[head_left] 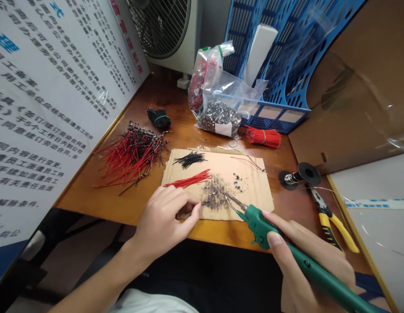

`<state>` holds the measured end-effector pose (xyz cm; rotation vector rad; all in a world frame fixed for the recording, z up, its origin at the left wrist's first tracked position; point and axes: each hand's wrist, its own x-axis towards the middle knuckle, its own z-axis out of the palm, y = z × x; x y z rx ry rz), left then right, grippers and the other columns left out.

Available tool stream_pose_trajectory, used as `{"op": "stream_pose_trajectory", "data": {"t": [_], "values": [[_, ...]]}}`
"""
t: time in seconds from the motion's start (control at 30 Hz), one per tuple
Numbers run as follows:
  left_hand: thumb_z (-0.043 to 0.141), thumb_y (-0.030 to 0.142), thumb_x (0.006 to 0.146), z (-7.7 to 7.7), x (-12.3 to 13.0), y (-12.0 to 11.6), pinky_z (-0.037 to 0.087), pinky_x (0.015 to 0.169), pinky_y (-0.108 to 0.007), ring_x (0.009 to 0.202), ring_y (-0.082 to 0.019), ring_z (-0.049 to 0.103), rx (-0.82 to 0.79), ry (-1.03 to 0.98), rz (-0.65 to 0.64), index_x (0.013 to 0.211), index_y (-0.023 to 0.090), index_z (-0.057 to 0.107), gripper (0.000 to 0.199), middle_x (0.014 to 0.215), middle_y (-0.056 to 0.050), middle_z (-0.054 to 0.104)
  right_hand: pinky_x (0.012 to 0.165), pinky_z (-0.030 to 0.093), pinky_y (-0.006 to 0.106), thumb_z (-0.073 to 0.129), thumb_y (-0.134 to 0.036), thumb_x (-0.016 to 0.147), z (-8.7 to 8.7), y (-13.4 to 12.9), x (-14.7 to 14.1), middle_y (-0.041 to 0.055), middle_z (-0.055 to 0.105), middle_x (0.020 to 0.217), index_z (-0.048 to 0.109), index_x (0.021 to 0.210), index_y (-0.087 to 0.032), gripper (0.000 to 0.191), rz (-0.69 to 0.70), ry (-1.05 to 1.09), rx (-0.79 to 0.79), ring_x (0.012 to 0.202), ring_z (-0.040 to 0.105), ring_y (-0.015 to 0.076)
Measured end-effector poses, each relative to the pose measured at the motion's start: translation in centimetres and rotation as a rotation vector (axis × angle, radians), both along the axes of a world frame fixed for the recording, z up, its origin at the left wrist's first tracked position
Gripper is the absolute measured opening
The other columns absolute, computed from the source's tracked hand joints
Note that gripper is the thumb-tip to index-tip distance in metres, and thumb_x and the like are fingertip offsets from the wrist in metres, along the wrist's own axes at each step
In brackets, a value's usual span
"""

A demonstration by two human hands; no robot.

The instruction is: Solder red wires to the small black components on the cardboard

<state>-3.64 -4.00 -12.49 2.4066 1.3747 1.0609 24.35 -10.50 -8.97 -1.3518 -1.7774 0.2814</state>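
Note:
My right hand point(306, 261) is wrapped round a green soldering iron point(262, 228) with a solder feed tube. Its tip is over the scorched middle of a cardboard sheet point(260, 200). At the left edge of the scorch marks, my left hand point(167, 215) is closed in a pinch on what looks like a short black wire point(206, 202); most of it is hidden by the fingers. A tiny metal part point(214, 193) lies just beyond the pinch. Cut red wires point(190, 178) and black wires point(189, 160) lie on the cardboard, with several small components point(237, 182) on the right.
Left stands a heap of red wires with dark ends point(133, 152), near a banded black bundle point(159, 118). Behind are a bag of metal parts point(220, 117), a blue file rack point(273, 113) and a red bundle point(263, 136). Right are a solder spool point(299, 176) and pliers point(332, 221).

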Motion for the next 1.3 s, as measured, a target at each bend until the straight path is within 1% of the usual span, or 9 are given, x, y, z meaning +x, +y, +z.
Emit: {"op": "stream_pose_trajectory", "data": {"t": [0.2, 0.37, 0.43, 0.57, 0.87, 0.97, 1.07, 1.17, 1.3], "values": [[0.07, 0.017, 0.103, 0.1, 0.1, 0.1, 0.042, 0.077, -0.034, 0.073, -0.014, 0.059, 0.002, 0.005, 0.001, 0.086, 0.021, 0.071, 0.017, 0.077, 0.004, 0.068, 0.069, 0.06, 0.018, 0.066, -0.019, 0.109, 0.9, 0.3, 0.1, 0.0025, 0.081, 0.109, 0.076, 0.139, -0.028, 0.032, 0.051, -0.098, -0.01, 0.086, 0.081, 0.0125], [0.069, 0.017, 0.103, 0.1, 0.2, 0.1, 0.042, 0.077, -0.034, 0.073, -0.014, 0.059, 0.005, 0.013, 0.003, 0.086, 0.021, 0.071, 0.017, 0.076, 0.004, 0.068, 0.073, 0.064, 0.02, 0.066, -0.014, 0.106, 1.5, 0.3, 0.5, 0.0074, 0.082, 0.114, 0.072, 0.142, -0.022, 0.037, 0.147, -0.188, -0.005, 0.098, 0.084, 0.0183], [0.069, 0.017, 0.103, 0.2, 0.2, 0.1, 0.042, 0.077, -0.034, 0.073, -0.014, 0.059, 0.003, 0.009, 0.005, 0.086, 0.021, 0.07, 0.018, 0.076, 0.004, 0.068, 0.071, 0.063, 0.02, 0.065, -0.016, 0.108, 1.4, 0.3, 0.3, 0.0062, 0.082, 0.112, 0.074, 0.139, -0.024, 0.034, 0.096, -0.151, 0.008, 0.093, 0.083, 0.0171], [0.07, 0.016, 0.103, 0.2, 0.1, 0.0, 0.041, 0.077, -0.033, 0.073, -0.014, 0.058, 0.003, 0.0, 0.001, 0.085, 0.02, 0.07, 0.018, 0.076, 0.004, 0.068, 0.063, 0.059, 0.02, 0.065, -0.014, 0.107, 1.2, 0.2, -0.2, 0.0043, 0.078, 0.095, 0.075, 0.139, -0.022, 0.035, 0.118, -0.121, -0.009, 0.075, 0.078, 0.0142], [0.069, 0.017, 0.103, 0.0, 0.1, 0.0, 0.041, 0.078, -0.033, 0.074, -0.015, 0.058, 0.002, 0.003, 0.005, 0.086, 0.02, 0.072, 0.017, 0.077, 0.004, 0.068, 0.06, 0.053, 0.018, 0.067, -0.015, 0.107, 1.5, 0.4, -0.4, 0.0008, 0.072, 0.088, 0.077, 0.139, -0.026, 0.035, 0.108, -0.036, -0.021, 0.068, 0.07, 0.0092], [0.069, 0.017, 0.104, 0.1, 0.1, 0.0, 0.041, 0.078, -0.033, 0.073, -0.014, 0.057, 0.001, -0.001, 0.005, 0.086, 0.02, 0.071, 0.018, 0.077, 0.004, 0.068, 0.08, 0.062, 0.022, 0.068, -0.015, 0.106, 0.8, 0.0, -0.2, 0.0045, 0.082, 0.11, 0.078, 0.139, -0.025, 0.036, 0.089, -0.082, 0.037, 0.095, 0.081, 0.0163], [0.069, 0.016, 0.103, 0.2, 0.1, 0.0, 0.04, 0.078, -0.033, 0.073, -0.014, 0.056, 0.001, -0.006, -0.004, 0.087, 0.021, 0.07, 0.018, 0.077, 0.005, 0.067, 0.112, 0.06, 0.037, 0.07, -0.022, 0.105, -0.8, -0.7, 0.3, 0.008, 0.081, 0.132, 0.079, 0.141, -0.025, 0.037, -0.104, 0.049, 0.052, 0.124, 0.078, 0.0267], [0.068, 0.015, 0.104, 0.2, 0.1, -0.1, 0.04, 0.077, -0.033, 0.073, -0.014, 0.056, 0.005, -0.013, -0.004, 0.087, 0.021, 0.07, 0.018, 0.077, 0.005, 0.067, 0.098, 0.066, 0.039, 0.074, -0.032, 0.104, -2.9, -0.8, 1.3, 0.0099, 0.082, 0.125, 0.084, 0.135, -0.025, 0.034, -0.085, 0.192, -0.11, 0.113, 0.081, 0.0304], [0.068, 0.015, 0.105, 0.4, -0.1, -0.3, 0.041, 0.08, -0.034, 0.08, -0.015, 0.06, 0.022, -0.013, 0.028, 0.09, 0.022, 0.071, 0.017, 0.083, 0.005, 0.072, 0.063, 0.059, 0.026, 0.08, -0.04, 0.1, -5.5, -0.5, 2.1, 0.0057, 0.075, 0.087, 0.083, 0.132, -0.022, 0.036, -0.183, 0.508, -0.271, 0.071, 0.074, 0.0192]]}}
